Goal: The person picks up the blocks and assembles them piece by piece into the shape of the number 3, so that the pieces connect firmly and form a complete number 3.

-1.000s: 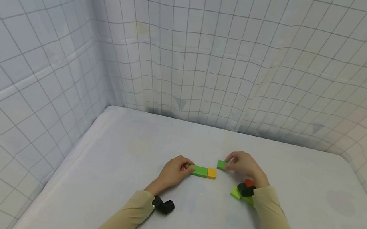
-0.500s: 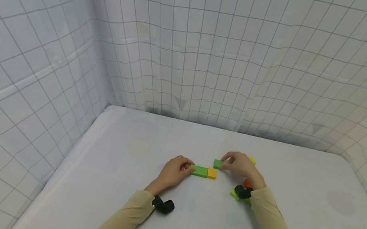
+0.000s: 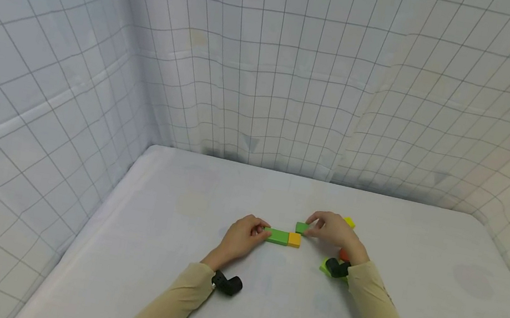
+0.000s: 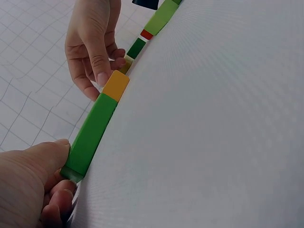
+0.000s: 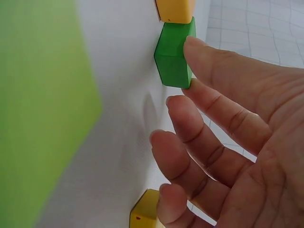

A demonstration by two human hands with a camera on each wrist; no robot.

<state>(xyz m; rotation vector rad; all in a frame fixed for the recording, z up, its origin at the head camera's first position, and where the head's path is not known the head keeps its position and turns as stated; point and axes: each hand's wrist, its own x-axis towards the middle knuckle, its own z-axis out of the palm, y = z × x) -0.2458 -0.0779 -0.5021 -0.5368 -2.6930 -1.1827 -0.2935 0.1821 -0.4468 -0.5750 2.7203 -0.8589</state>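
Observation:
My left hand (image 3: 242,237) pinches the left end of a long green block (image 3: 278,236) lying on the white table. An orange block (image 3: 294,240) lies against that block's right end, lined up with it in the left wrist view. Just behind the orange block is a small green block (image 3: 301,227), pinched between thumb and index finger of my right hand (image 3: 331,229). In the right wrist view, this small green block (image 5: 172,47) meets the orange block (image 5: 175,10) edge to edge, and my other fingers are loosely bent.
Under and around my right wrist lie a red block (image 3: 344,255) and lime green blocks (image 3: 326,267), partly hidden by the arm. Beyond that hand sits a yellow block (image 3: 349,222). A gridded white curtain (image 3: 269,71) hangs behind the white table (image 3: 210,185).
My right hand has slid left with the small green block, bringing it behind the orange block. The yellow block has come into sight. My left hand has stayed in place.

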